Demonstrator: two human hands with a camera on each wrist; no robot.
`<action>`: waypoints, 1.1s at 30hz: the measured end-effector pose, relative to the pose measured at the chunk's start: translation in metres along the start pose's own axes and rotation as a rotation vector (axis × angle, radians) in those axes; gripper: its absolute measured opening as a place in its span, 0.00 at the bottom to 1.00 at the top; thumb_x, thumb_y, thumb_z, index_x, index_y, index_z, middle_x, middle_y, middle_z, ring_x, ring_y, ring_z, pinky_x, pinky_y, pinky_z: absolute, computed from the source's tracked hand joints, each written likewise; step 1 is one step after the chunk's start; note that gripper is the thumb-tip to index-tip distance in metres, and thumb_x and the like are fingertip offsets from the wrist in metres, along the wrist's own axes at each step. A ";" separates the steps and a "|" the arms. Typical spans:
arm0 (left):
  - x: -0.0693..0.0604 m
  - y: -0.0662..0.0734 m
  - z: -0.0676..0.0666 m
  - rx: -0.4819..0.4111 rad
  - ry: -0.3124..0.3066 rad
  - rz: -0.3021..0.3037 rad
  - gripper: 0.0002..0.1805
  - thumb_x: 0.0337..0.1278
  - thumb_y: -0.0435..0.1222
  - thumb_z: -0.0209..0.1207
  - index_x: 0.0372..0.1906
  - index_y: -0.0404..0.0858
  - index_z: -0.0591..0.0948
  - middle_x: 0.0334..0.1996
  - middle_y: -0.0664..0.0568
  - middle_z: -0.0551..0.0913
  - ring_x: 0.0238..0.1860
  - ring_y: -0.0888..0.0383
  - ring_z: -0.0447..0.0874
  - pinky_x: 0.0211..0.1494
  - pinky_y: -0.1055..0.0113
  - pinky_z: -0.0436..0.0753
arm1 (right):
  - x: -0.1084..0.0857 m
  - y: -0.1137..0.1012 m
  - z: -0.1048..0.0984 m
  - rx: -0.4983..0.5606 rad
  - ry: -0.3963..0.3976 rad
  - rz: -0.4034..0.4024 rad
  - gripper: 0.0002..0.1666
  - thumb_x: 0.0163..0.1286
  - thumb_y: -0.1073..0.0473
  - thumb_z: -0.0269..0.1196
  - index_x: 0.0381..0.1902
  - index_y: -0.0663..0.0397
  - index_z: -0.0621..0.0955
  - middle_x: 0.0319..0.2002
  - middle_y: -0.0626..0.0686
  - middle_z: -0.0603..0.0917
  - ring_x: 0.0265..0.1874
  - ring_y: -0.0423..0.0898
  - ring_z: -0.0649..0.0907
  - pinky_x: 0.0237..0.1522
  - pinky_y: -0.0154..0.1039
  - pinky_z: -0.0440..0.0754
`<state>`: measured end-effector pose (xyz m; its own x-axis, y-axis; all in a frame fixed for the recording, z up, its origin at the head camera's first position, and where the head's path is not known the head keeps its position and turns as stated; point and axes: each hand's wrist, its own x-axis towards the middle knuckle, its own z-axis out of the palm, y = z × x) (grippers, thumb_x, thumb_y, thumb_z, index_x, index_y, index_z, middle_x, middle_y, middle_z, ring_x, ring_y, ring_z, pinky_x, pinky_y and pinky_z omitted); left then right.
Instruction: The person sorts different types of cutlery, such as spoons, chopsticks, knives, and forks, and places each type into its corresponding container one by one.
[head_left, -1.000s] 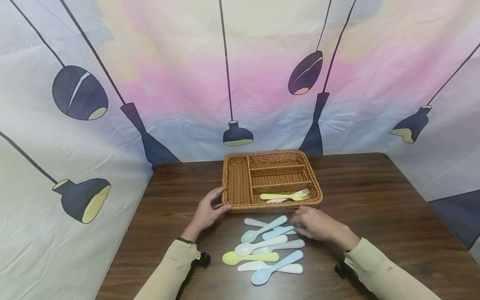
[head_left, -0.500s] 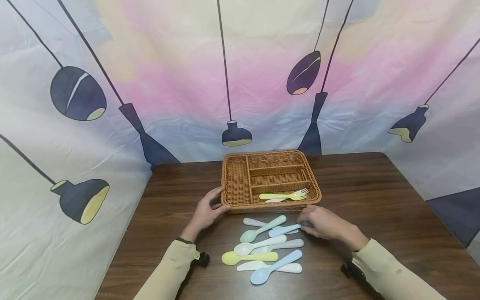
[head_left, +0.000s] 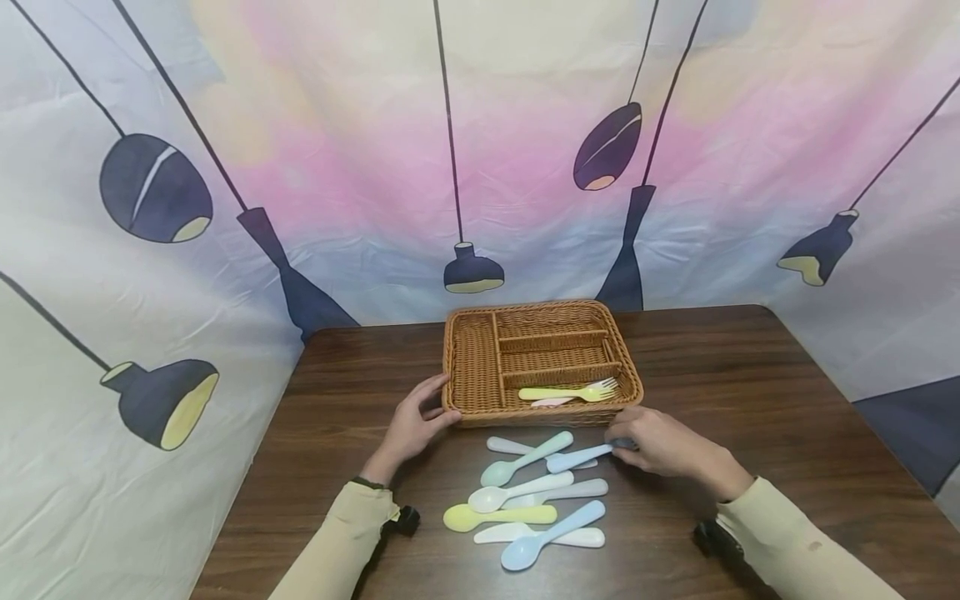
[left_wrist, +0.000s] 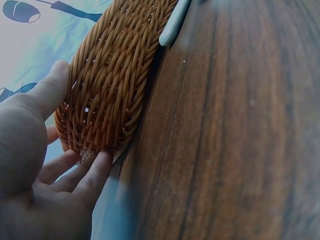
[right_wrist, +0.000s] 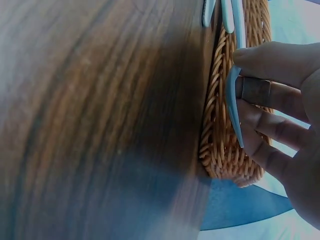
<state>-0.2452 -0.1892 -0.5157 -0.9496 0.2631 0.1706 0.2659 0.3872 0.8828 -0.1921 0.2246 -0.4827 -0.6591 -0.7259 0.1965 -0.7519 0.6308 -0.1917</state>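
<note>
A brown wicker cutlery basket (head_left: 472, 358) with divided compartments stands at the back of the table. My left hand (head_left: 412, 422) holds its front left corner, thumb and fingers on different sides of the weave. My right hand (head_left: 663, 446) pinches a light-blue piece of cutlery (right_wrist: 233, 97) just in front of the basket's front right corner. Its curved head shows side-on in the right wrist view, so whether it is a fork or a spoon cannot be told; its handle points left. In the basket's front compartment lie a yellow fork (head_left: 551, 392), a white fork partly behind it and something pink.
Loose cutlery lies before the basket: a mint spoon (head_left: 525, 460), a white spoon (head_left: 517, 492), a yellow spoon (head_left: 498, 515), a blue spoon (head_left: 551, 536), a white knife (head_left: 581, 537) and several pale handles. A printed cloth (head_left: 375, 167) hangs behind the dark wooden table (head_left: 735, 383).
My right hand has moved right, drawing the light-blue piece of cutlery along the table away from the mint spoon. The left hand and the basket have stayed in place.
</note>
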 end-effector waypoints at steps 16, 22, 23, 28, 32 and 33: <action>-0.003 0.013 -0.001 0.037 -0.001 0.006 0.38 0.54 0.34 0.69 0.70 0.34 0.68 0.70 0.38 0.64 0.68 0.38 0.66 0.60 0.56 0.83 | -0.010 0.006 -0.012 0.001 0.040 0.001 0.05 0.60 0.60 0.69 0.34 0.45 0.85 0.33 0.42 0.81 0.34 0.35 0.78 0.32 0.34 0.84; 0.000 -0.001 0.000 0.002 0.000 0.007 0.39 0.51 0.39 0.71 0.70 0.39 0.70 0.70 0.44 0.65 0.69 0.43 0.67 0.59 0.62 0.83 | -0.012 0.007 -0.015 0.016 0.042 -0.007 0.05 0.60 0.60 0.69 0.35 0.47 0.85 0.34 0.42 0.82 0.35 0.36 0.79 0.33 0.34 0.85; 0.000 -0.001 0.000 -0.003 -0.001 0.007 0.39 0.51 0.40 0.71 0.70 0.39 0.70 0.70 0.44 0.65 0.69 0.43 0.67 0.59 0.62 0.83 | -0.012 0.008 -0.016 0.016 0.047 -0.013 0.05 0.60 0.60 0.70 0.35 0.47 0.85 0.34 0.42 0.82 0.35 0.36 0.79 0.34 0.34 0.85; 0.000 0.000 0.000 -0.004 -0.005 0.005 0.40 0.51 0.40 0.71 0.70 0.38 0.69 0.71 0.44 0.65 0.69 0.42 0.66 0.60 0.62 0.83 | -0.009 0.009 -0.020 0.010 0.077 -0.037 0.05 0.59 0.60 0.70 0.34 0.46 0.85 0.33 0.42 0.82 0.35 0.36 0.79 0.34 0.34 0.85; 0.000 -0.001 0.000 0.000 -0.006 0.003 0.40 0.52 0.40 0.70 0.70 0.38 0.69 0.71 0.43 0.65 0.69 0.42 0.66 0.60 0.62 0.83 | -0.007 0.008 -0.025 0.007 0.085 -0.042 0.06 0.58 0.60 0.70 0.34 0.45 0.85 0.33 0.41 0.82 0.36 0.36 0.79 0.35 0.34 0.85; 0.000 -0.001 -0.001 -0.001 -0.007 0.003 0.39 0.52 0.40 0.70 0.70 0.38 0.69 0.71 0.43 0.65 0.69 0.42 0.66 0.60 0.62 0.83 | -0.006 0.008 -0.026 0.009 0.086 -0.041 0.06 0.58 0.60 0.70 0.34 0.45 0.85 0.33 0.41 0.82 0.35 0.36 0.79 0.35 0.34 0.85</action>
<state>-0.2458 -0.1898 -0.5160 -0.9477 0.2701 0.1701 0.2683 0.3857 0.8828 -0.1943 0.2414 -0.4602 -0.6266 -0.7249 0.2861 -0.7786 0.5981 -0.1901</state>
